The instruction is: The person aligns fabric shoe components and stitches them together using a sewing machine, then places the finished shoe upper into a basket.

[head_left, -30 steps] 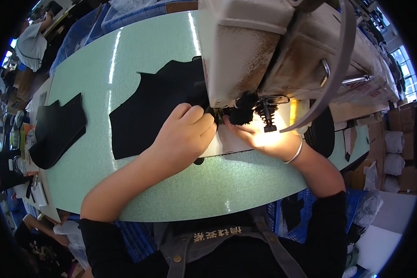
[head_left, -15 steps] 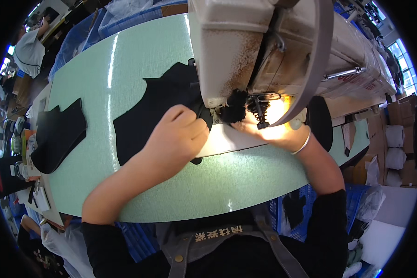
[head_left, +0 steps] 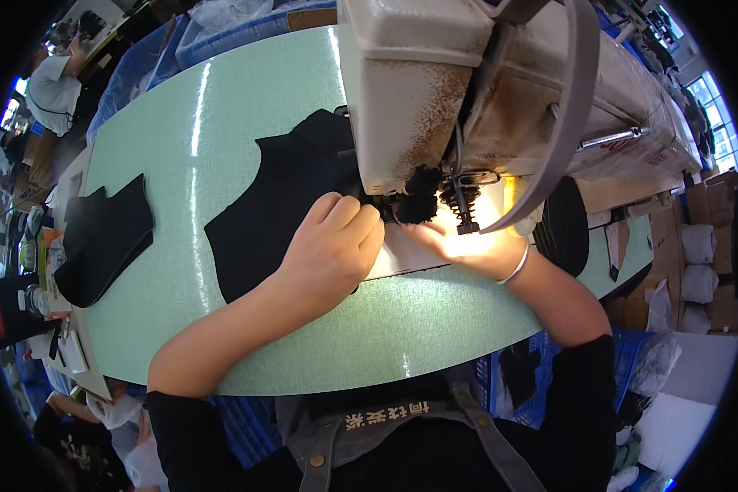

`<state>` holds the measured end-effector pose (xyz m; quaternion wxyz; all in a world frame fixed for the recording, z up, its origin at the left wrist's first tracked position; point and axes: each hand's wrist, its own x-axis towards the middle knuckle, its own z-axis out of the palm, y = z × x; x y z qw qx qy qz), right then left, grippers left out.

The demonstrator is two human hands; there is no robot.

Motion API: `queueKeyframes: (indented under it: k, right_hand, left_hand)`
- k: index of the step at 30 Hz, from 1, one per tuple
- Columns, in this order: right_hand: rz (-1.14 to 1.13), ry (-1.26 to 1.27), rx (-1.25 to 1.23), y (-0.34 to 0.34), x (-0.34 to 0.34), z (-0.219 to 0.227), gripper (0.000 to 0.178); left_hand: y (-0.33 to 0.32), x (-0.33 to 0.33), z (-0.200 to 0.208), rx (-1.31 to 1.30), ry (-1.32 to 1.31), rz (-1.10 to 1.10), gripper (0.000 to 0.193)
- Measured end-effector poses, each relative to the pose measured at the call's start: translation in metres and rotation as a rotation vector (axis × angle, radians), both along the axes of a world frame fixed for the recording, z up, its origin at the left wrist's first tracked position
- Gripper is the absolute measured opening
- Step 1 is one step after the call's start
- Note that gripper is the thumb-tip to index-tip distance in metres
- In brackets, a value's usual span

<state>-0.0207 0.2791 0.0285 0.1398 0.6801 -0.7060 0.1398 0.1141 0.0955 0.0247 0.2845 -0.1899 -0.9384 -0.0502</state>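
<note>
A white sewing machine (head_left: 418, 90) with brown stains stands over the pale green table. Left of its needle area lies a large black fabric piece (head_left: 291, 193), its right part running in under the machine head. My left hand (head_left: 332, 246) is closed in a fist at the right edge of that fabric, gripping it beside the needle area. My right hand (head_left: 480, 250), with a white bracelet at the wrist, reaches in from the right beneath the machine's lamp. Its fingertips are hidden by a black fuzzy part (head_left: 419, 197) and washed out by glare.
Another black fabric piece (head_left: 111, 238) lies at the table's left. A black rounded piece (head_left: 562, 221) is right of the machine. A curved grey bar (head_left: 570, 123) arches above my right hand. Blue crates (head_left: 451, 381) stand below the near edge. Other people are at the far left.
My left hand has moved slightly right and down, and the large fabric has shifted the same way. My right hand has moved a little left and down, under the lamp.
</note>
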Motion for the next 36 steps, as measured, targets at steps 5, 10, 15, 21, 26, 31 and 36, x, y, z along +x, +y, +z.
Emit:
queueKeyframes:
  k: [5,10,15,21,26,31,36]
  right_hand:
    - [0.144,-0.160,-0.119,0.008,-0.028,0.003,0.010]
    - [0.144,0.130,-0.090,0.004,-0.003,0.013,0.020]
    - [0.145,0.234,-0.027,0.009,0.000,-0.011,0.031]
    - [0.026,0.346,0.111,0.008,0.007,0.001,0.038]
    - [0.245,0.188,-0.108,0.006,0.005,0.009,0.028]
    - [0.214,0.225,-0.126,0.001,0.011,0.000,0.028]
    - [0.156,0.275,-0.121,-0.002,0.016,0.001,0.028]
  left_hand:
    - [-0.005,0.008,0.027,-0.181,0.121,0.098,0.007]
    - [-0.008,0.017,0.022,-0.053,-0.207,-0.101,0.023]
    - [0.001,0.014,0.010,-0.116,-0.125,-0.083,0.013]
    - [0.010,0.018,0.005,-0.039,-0.113,0.008,0.016]
    - [0.009,0.019,0.002,0.150,-0.213,-0.013,0.029]
    - [0.013,0.014,-0.004,0.072,-0.079,-0.022,0.015]
    - [0.014,0.014,-0.004,0.014,-0.136,0.042,0.018]
